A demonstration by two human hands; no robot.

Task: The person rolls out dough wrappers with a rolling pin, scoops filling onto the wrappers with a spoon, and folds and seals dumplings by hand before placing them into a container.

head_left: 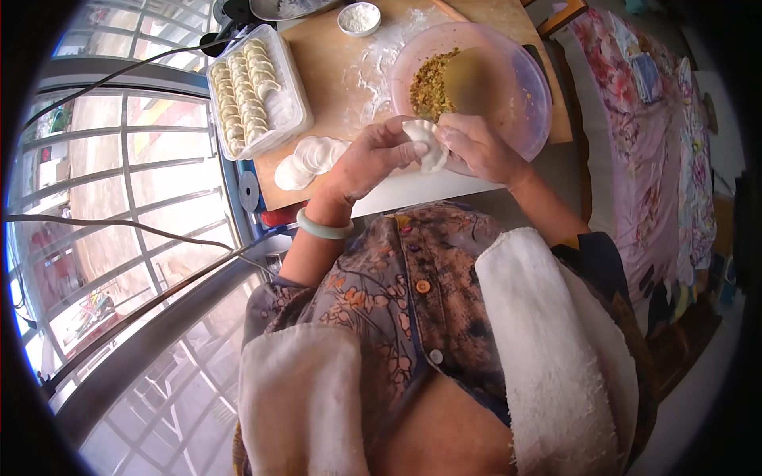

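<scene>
A half-moon dumpling (429,146) with a pleated edge is held between both hands, in front of the bowl. My left hand (379,156) supports it, thumb across its near side. With closed fingertips my right hand (481,147) pinches its edge. Flat round dough wrappers (311,158) lie overlapping by my left wrist. Behind my hands, a wide translucent pink bowl (530,103) contains chopped yellow-green filling (429,85); a blurred brownish patch covers part of it.
A plastic container (295,101) at the left holds rows of dumplings (240,95). A small white bowl of flour (359,18) stands at the back of the floury wooden board (329,67). Barred windows (151,151) line the left; floral cloth (627,143) hangs at the right.
</scene>
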